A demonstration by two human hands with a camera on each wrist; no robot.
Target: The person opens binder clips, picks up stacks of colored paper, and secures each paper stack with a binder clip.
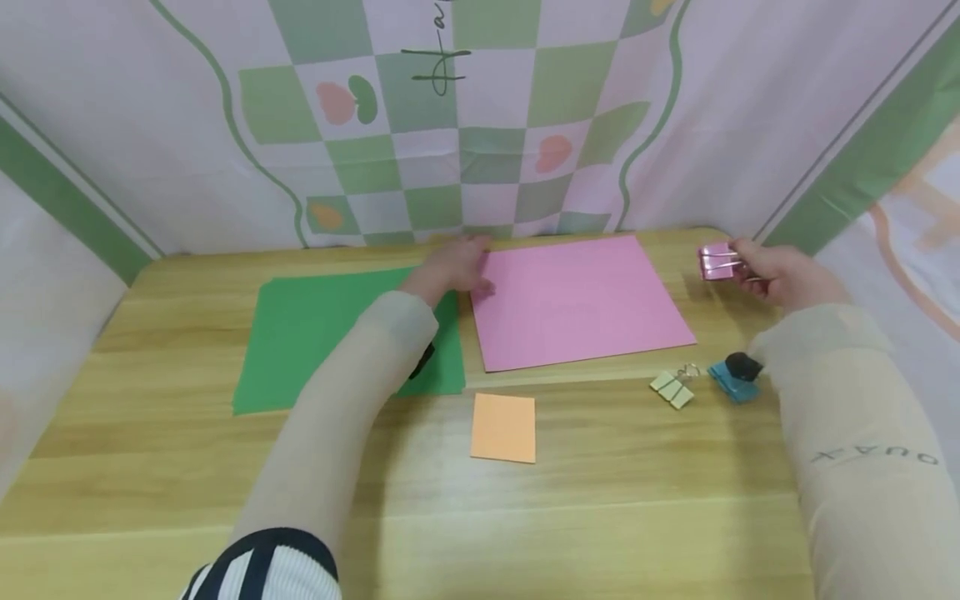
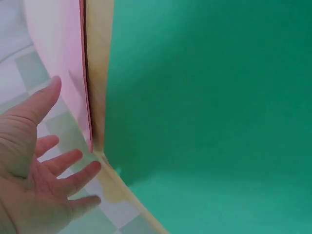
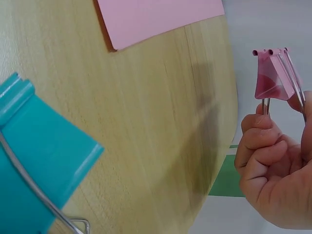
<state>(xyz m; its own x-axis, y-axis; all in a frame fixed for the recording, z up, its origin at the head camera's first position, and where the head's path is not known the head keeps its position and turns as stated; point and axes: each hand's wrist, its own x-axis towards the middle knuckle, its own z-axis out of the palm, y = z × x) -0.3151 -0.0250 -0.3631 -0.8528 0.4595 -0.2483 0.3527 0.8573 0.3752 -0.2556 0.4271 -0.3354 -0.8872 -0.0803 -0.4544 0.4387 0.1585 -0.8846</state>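
Note:
My right hand pinches a pink binder clip by its wire handles, to the right of the pink paper. In the right wrist view the clip points up from the curled fingers, its mouth away from the hand. My left hand is at the far left corner of the pink paper stack. In the left wrist view its fingers are spread, with the thumb overlapping the pink sheets.
Green paper lies left, partly hidden under my left forearm. An orange pad of notes sits in front of the pink paper. A yellow binder clip and a blue one lie near my right sleeve. A patterned curtain hangs behind the table.

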